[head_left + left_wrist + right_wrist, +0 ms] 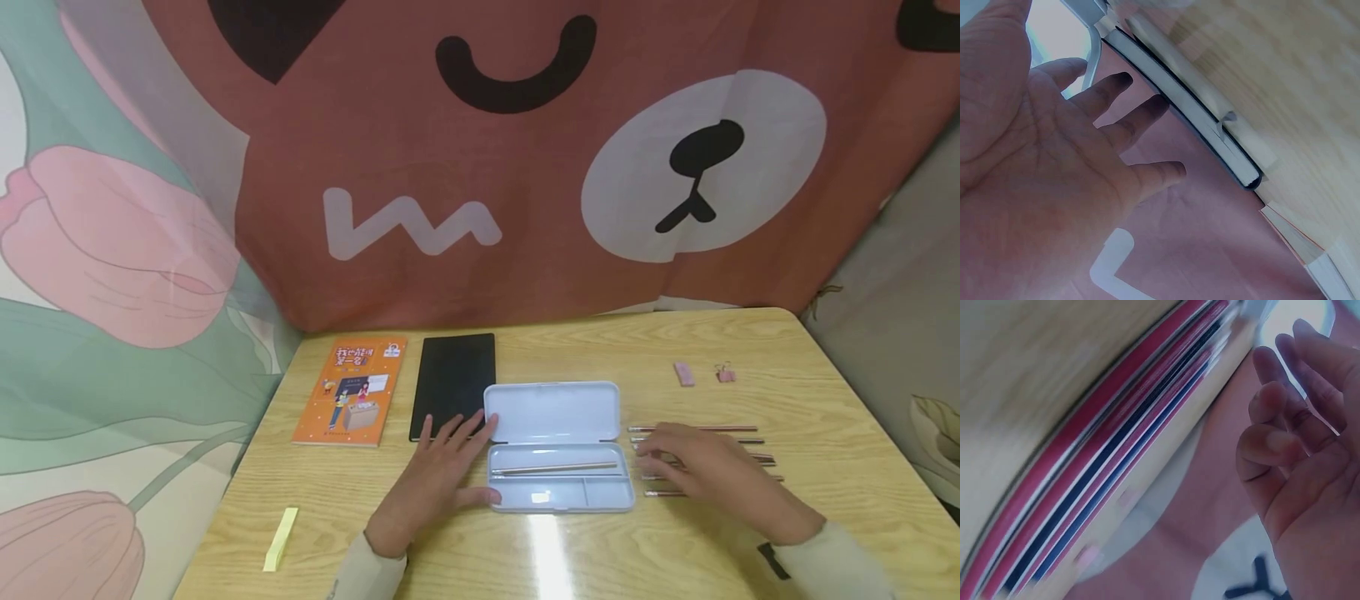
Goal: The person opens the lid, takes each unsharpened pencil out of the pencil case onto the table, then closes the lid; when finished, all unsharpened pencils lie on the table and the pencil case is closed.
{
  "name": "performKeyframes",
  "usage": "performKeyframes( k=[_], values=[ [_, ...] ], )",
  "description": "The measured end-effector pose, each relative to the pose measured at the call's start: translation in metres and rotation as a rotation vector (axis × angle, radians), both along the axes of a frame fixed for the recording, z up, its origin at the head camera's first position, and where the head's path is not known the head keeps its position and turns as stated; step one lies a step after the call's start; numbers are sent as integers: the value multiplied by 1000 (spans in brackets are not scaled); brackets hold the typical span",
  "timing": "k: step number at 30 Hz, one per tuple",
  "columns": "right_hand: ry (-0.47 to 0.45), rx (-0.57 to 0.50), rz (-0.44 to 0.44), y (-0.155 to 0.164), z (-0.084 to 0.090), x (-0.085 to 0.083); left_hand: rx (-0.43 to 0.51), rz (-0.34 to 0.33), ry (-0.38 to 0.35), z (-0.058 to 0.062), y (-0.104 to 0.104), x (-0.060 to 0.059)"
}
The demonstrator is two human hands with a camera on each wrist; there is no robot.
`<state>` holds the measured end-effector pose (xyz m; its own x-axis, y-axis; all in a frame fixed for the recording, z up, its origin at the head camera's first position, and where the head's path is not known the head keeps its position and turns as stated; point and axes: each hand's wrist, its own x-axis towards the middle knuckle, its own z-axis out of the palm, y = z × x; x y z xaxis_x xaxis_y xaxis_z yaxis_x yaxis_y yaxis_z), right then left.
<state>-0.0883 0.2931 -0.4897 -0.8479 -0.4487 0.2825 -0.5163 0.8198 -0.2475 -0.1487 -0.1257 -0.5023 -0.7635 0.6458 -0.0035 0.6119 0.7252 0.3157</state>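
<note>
Where the head view looks down on the pale wooden table, the left hand lies flat with spread fingers at nine o'clock of the open light-blue plastic pencil case, thumb touching its edge; the right hand, fingers relaxed, rests over the row of slim pink pencils at three o'clock. One pencil lies inside the case. In the left wrist view, straight fingers hover beside the black tablet. The right wrist view shows loosely bent fingers gripping nothing beside the blurred pencils.
</note>
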Motion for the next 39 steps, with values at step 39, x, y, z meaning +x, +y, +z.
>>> performKeyframes(
  k=[39],
  values=[
    [-135, -149, 122, -66, -1, -17, 29, 8, -24, 2, 0, 0]
  ],
)
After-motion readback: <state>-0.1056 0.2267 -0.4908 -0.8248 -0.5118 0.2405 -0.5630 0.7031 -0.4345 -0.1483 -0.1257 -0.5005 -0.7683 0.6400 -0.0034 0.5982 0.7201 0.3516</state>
